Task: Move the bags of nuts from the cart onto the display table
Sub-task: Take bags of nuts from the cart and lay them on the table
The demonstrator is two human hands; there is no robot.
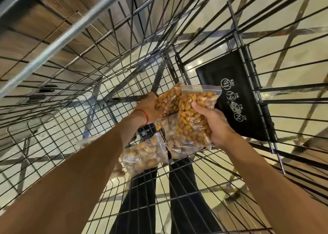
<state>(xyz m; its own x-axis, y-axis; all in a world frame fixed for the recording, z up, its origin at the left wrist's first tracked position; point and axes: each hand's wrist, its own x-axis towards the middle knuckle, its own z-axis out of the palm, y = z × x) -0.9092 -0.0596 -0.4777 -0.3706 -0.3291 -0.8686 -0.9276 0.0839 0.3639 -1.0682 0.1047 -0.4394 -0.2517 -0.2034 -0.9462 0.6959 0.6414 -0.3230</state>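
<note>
Not much being worn here tbh. Just behind the left hand (pixel 148 107), right at the wrist, there's a thin red thread (pixel 143 115) looped round like a bracelet. It might be two strands, but it's too small to say for sure. The left forearm (pixel 79 171) and right forearm (pixel 266 171) are bare from the hands all the way back to the edge of the shot. Down below the right hand (pixel 215 125) you can see two legs in plain black trousers (pixel 183 184), a fairly slim cut, dark all the way down.

left hand (pixel 148 107) grips nut bag (pixel 169 100) | right hand (pixel 219 127) grips second bag (pixel 193 120) | third bag (pixel 145 155) in cart (pixel 58 44), others unclear
</note>
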